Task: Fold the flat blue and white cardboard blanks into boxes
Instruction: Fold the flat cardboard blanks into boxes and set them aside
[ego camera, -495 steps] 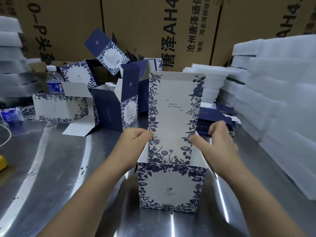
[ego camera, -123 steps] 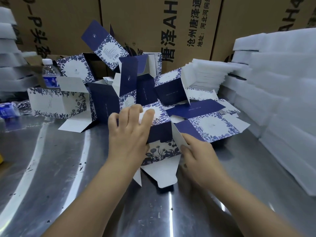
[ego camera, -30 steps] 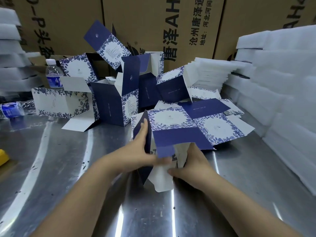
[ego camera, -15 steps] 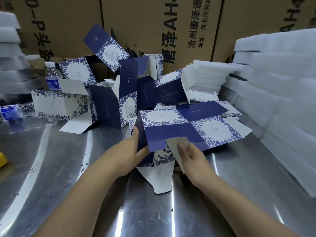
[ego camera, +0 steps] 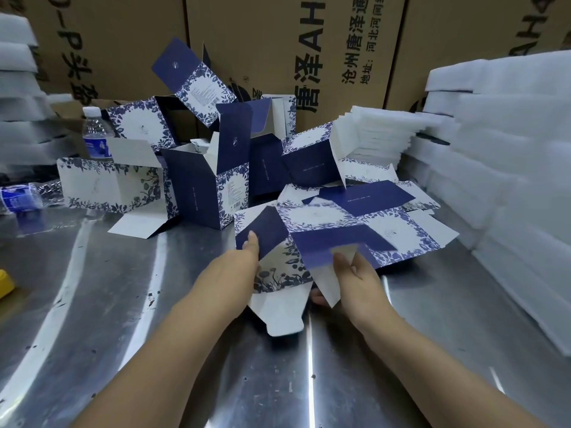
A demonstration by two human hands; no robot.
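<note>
On the shiny steel table (ego camera: 92, 319), several folded blue-and-white cardboard boxes (ego camera: 204, 186) stand behind the half-opened floral cardboard blank (ego camera: 278, 273). The left hand (ego camera: 238, 270) and right hand (ego camera: 358, 282) both grip it, and more flat blanks (ego camera: 370, 196) lie just beside it, unfolded.

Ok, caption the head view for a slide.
Left hand and right hand fold a blue-and-white cardboard blank over a shiny metal table.

bare metal table (ego camera: 92, 319) is stretching open across the lower left and bottom. a half-folded blank (ego camera: 333, 239) is filling the centre, folded boxes (ego camera: 204, 186) are crowding the upper centre, foam sheets (ego camera: 509, 180) are walling off the right, and a water bottle (ego camera: 95, 134) is standing at upper left.
</note>
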